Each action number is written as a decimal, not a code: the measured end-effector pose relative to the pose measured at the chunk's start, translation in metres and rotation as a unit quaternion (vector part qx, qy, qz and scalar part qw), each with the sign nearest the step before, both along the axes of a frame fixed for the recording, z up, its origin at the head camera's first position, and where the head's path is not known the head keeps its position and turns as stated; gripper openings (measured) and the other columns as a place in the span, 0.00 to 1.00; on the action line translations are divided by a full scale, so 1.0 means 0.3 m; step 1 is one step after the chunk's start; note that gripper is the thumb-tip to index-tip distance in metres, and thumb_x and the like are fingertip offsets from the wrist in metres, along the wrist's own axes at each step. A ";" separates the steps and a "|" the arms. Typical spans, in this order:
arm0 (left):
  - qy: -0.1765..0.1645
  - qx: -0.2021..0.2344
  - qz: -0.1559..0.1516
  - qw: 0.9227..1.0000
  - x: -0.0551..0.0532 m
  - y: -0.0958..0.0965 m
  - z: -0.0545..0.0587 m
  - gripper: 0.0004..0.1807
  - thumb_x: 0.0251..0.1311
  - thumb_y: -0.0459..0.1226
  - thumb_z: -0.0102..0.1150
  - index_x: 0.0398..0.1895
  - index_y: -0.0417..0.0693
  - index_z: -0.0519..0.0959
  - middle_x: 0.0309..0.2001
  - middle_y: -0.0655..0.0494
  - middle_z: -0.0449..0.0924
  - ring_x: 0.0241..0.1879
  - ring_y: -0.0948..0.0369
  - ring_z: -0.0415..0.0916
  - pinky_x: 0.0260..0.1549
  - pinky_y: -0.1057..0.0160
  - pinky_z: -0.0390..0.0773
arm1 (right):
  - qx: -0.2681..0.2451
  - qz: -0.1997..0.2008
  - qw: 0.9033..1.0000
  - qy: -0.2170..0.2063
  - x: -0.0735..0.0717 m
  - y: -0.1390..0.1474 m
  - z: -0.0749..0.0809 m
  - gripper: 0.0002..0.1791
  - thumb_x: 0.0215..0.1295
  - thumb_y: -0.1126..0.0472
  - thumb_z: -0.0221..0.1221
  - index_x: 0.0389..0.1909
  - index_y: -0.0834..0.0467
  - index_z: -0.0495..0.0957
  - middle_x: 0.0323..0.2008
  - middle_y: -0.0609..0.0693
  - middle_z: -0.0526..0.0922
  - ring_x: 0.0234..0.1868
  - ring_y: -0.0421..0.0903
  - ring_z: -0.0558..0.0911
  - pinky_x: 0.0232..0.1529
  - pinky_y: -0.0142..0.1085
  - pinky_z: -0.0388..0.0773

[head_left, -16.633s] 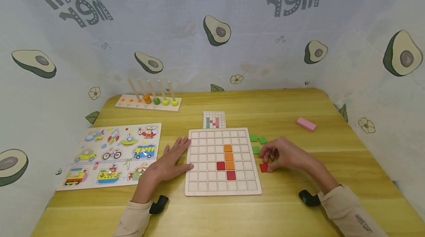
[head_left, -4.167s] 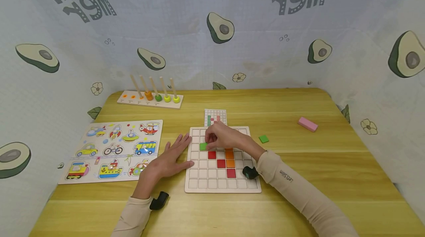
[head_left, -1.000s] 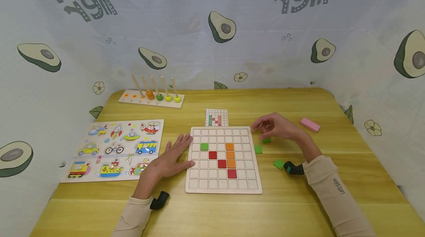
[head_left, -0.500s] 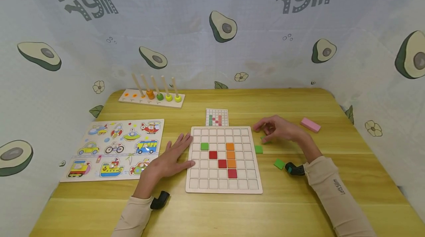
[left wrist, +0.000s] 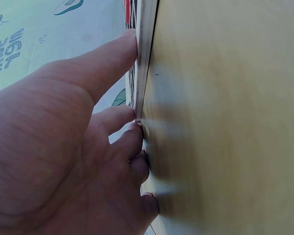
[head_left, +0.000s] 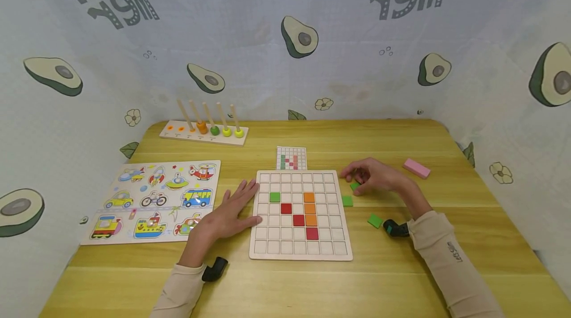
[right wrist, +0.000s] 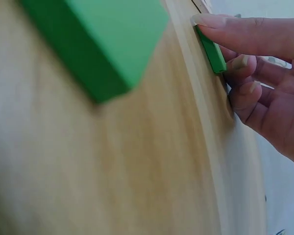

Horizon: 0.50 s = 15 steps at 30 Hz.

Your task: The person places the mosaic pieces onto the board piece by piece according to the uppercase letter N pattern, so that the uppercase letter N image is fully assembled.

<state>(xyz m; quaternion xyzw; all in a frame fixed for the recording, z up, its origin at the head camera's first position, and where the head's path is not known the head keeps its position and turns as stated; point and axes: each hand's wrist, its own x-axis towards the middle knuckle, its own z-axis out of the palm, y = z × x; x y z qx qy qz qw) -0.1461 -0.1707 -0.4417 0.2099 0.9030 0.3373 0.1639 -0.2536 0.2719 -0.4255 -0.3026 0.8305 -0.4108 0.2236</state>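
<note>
A wooden grid board [head_left: 285,248] lies on the table with one green, several red and several orange square tiles in its cells. My left hand [head_left: 227,215] lies flat at the board's left side; in the left wrist view its thumb and fingertips touch the board's edge [left wrist: 146,44]. To the right of the board, my right hand [head_left: 376,175] pinches a green square tile [right wrist: 211,51] between thumb and fingers, low over the table. Two other green tiles rest nearby: one beside the board's right edge [head_left: 337,194], another green tile [head_left: 374,220] by the wrist camera.
Behind the board is a small pattern card [head_left: 291,158] with a coloured grid. A picture puzzle board [head_left: 165,236] of vehicles lies at left, a peg counting stand [head_left: 205,137] at the back left. A pink block [head_left: 417,168] sits at the right.
Since the oldest frame, a red tile and a green tile have been added to the board. The right hand moved back from the board to the green tiles; lately its fingers shift slightly. The left stays.
</note>
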 end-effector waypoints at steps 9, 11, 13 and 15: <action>-0.002 -0.001 0.001 1.000 -0.002 0.000 -0.005 0.47 0.77 0.44 0.64 0.88 0.41 0.50 0.89 0.46 0.41 0.88 0.45 0.31 0.82 0.35 0.28 | -0.013 -0.012 1.000 0.006 0.006 -0.005 -0.005 0.22 0.63 0.75 0.73 0.57 0.74 0.82 0.40 0.60 0.82 0.32 0.45 0.73 0.33 0.31 0.74; -0.002 -0.001 0.002 1.000 -0.001 0.000 -0.003 0.47 0.77 0.44 0.64 0.88 0.41 0.50 0.89 0.46 0.41 0.88 0.45 0.31 0.82 0.35 0.29 | -0.013 -0.018 1.000 0.006 0.007 -0.005 -0.006 0.22 0.63 0.75 0.73 0.57 0.74 0.82 0.40 0.60 0.83 0.32 0.45 0.74 0.33 0.30 0.74; -0.002 -0.001 0.003 1.000 -0.001 0.000 -0.002 0.47 0.77 0.44 0.64 0.88 0.41 0.50 0.89 0.46 0.42 0.88 0.45 0.31 0.82 0.35 0.29 | -0.013 -0.025 1.000 0.005 0.007 -0.005 -0.007 0.22 0.63 0.75 0.73 0.57 0.74 0.82 0.41 0.61 0.84 0.33 0.45 0.75 0.34 0.30 0.75; -0.002 -0.001 0.003 1.000 -0.001 0.001 -0.001 0.47 0.77 0.44 0.64 0.88 0.42 0.50 0.89 0.46 0.42 0.88 0.45 0.31 0.82 0.35 0.29 | -0.014 -0.031 0.999 0.002 0.007 -0.005 -0.008 0.22 0.62 0.75 0.73 0.57 0.74 0.82 0.42 0.61 0.85 0.34 0.45 0.77 0.34 0.30 0.77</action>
